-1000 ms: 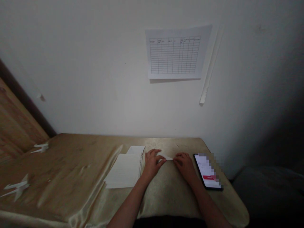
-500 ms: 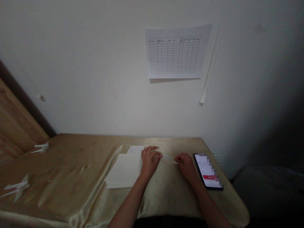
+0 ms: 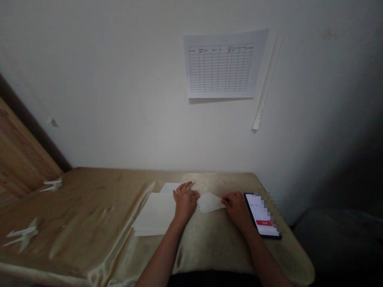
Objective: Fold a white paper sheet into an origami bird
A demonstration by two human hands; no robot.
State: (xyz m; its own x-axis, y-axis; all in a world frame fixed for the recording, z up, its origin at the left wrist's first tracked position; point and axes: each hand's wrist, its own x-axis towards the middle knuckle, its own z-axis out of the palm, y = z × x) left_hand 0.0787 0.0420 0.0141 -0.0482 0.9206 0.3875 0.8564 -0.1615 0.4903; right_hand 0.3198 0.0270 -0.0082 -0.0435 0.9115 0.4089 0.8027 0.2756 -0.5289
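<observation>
Lower centre, I see left hand and right hand pinching white, pointed, hole-edged paper; uneven tugging could tear it.

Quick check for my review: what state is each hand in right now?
Left hand: thumb and finger closed, holding the small white paper near its holed edge.
Right hand: fingertips closed, holding its opposite end.

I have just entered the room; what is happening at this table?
A person holds a small piece of paper with both hands: the left hand at its holed edge, the right hand at the opposite end. Stacked sheets lie beside the left hand, a phone beside the right. Two folded paper figures lie farther left.
</observation>
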